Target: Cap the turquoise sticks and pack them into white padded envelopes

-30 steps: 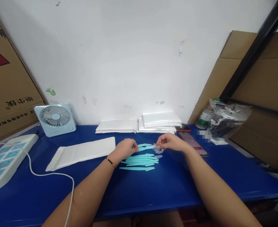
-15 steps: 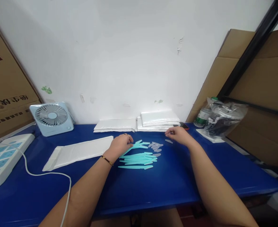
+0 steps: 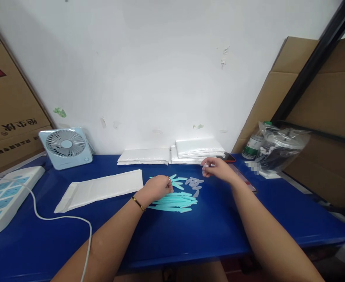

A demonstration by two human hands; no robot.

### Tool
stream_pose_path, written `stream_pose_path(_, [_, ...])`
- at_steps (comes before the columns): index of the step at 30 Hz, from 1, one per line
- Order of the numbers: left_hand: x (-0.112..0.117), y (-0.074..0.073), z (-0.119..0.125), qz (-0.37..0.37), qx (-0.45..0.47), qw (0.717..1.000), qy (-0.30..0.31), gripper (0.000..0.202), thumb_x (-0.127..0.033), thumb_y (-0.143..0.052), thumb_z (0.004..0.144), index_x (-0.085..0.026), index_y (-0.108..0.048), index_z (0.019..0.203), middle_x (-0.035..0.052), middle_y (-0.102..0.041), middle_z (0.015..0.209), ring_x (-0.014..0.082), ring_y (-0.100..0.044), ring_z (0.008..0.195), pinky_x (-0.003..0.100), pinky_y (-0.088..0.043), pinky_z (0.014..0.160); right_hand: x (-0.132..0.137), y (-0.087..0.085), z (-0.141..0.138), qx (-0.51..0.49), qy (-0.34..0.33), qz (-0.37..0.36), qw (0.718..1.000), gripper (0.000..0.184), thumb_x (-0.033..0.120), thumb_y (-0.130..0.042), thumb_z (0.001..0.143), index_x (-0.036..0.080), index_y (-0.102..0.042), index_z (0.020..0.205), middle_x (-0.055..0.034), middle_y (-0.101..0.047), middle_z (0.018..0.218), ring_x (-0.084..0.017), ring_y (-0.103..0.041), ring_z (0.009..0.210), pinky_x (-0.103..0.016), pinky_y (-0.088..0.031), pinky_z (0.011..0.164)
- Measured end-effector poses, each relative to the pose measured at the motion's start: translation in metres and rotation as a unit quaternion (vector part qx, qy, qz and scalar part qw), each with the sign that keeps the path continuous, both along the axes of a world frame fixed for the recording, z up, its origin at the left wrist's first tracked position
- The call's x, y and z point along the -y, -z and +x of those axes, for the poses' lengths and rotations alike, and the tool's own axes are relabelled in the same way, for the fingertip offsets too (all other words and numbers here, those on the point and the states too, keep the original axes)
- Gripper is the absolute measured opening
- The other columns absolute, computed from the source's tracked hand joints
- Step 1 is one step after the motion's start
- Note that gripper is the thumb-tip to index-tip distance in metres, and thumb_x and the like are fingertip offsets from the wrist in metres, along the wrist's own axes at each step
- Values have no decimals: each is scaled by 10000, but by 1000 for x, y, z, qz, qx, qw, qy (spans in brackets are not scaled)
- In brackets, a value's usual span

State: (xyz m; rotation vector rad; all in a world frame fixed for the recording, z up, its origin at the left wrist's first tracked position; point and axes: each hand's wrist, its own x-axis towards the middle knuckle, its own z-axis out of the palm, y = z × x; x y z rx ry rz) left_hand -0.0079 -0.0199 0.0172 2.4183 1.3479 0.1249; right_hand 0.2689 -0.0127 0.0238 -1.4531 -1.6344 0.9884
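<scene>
My left hand [image 3: 160, 187] is low over a bunch of turquoise eyebrow razors [image 3: 175, 200], its fingers curled in; whatever they grip is hidden. More turquoise razors lie fanned out just behind it. To their right is a small heap of translucent blade caps [image 3: 194, 182], with one cap [image 3: 196, 193] lying closer to me. My right hand [image 3: 216, 169] is raised slightly above the table, right of the heap, and a translucent cap [image 3: 205, 168] is pinched between its fingertips.
On the left lie a white padded mailer [image 3: 102, 190], a light blue fan [image 3: 67, 147] and a power strip [image 3: 9, 196] whose white cable crosses my left forearm. Stacked mailers [image 3: 198, 148] stand along the wall. A bottle [image 3: 252, 145] and a plastic-bagged item [image 3: 281, 152] sit at right.
My right hand has picked up the cap that lay apart on the right. My left hand has moved nearer and slightly right, from the far razors to the near bunch, and its fingers have curled.
</scene>
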Motion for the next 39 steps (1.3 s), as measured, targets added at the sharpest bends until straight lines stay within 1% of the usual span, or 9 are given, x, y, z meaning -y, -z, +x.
stream_pose_path(1, [1, -2, -1, -6, 6, 1000, 0, 109, -254, -567, 720, -225, -667, 755, -1, -695, 820, 151, -613, 708, 217, -360, 520, 2, -2, -3, -47, -10, -5, 999, 218, 283, -671, 675, 175, -544, 815, -16, -632, 681, -163, -651, 643, -264, -509, 590])
stream_pose_path(3, [2, -5, -1, -24, 13, 1000, 8, 128, -300, -622, 688, -231, -669, 785, -8, -694, 816, 150, -611, 696, 216, -358, 507, 4, -6, -8, -82, -31, -17, 996, 255, 316, -720, 645, 159, -549, 750, -38, -654, 686, -174, -660, 683, -259, -510, 597])
stream_pose_path(7, [5, -8, 1, -39, -8, 999, 13, 79, -251, -627, 667, -224, -677, 721, -4, -695, 787, 153, -604, 679, 225, -343, 485, 7, -5, -13, -46, -71, -13, 996, 289, 316, -773, 587, 147, -545, 643, -6, -628, 558, -102, -573, 507, -190, -404, 446])
stream_pose_path(9, [5, -7, 2, -44, -5, 999, 8, 86, -220, -597, 678, -222, -677, 707, -4, -698, 784, 153, -603, 681, 227, -343, 487, 8, -3, -15, -52, -81, -22, 995, 302, 304, -785, 566, 148, -532, 615, 7, -622, 538, -83, -538, 463, -185, -377, 422])
stream_pose_path(13, [1, -6, -2, -41, 59, 997, -20, 122, -268, -567, 720, -212, -674, 738, 5, -692, 783, 151, -598, 691, 221, -362, 525, 9, -1, -19, -119, -117, -70, 983, 304, 286, -780, 579, 153, -515, 642, -16, -666, 596, -129, -624, 555, -237, -480, 538])
stream_pose_path(16, [-2, -7, -6, -41, 97, 994, -27, 158, -329, -571, 728, -203, -664, 748, 12, -681, 775, 152, -589, 690, 222, -374, 547, 9, 0, -21, -127, -142, -82, 978, 293, 282, -776, 593, 145, -529, 674, -24, -674, 604, -151, -658, 598, -250, -502, 578])
stream_pose_path(25, [-4, -7, -9, -37, 113, 993, -20, 221, -394, -550, 743, -201, -656, 768, 14, -667, 785, 158, -583, 703, 228, -386, 556, 8, 5, -24, -105, -160, -82, 978, 304, 298, -778, 598, 137, -532, 676, -40, -684, 607, -189, -690, 652, -259, -522, 590])
stream_pose_path(31, [-7, -7, -12, -43, 109, 993, -24, 242, -399, -547, 745, -188, -659, 779, 25, -672, 801, 157, -591, 711, 224, -384, 546, 8, 3, -22, -115, -134, -68, 982, 307, 304, -779, 596, 147, -524, 668, -24, -680, 606, -183, -689, 645, -252, -522, 587])
stream_pose_path(39, [-5, -7, -9, -21, 104, 994, -20, 204, -373, -562, 746, -192, -654, 763, 15, -659, 768, 147, -581, 691, 223, -381, 549, 11, 6, -38, -118, -169, -75, 976, 295, 288, -776, 612, 139, -531, 681, -40, -692, 628, -174, -686, 648, -259, -523, 603])
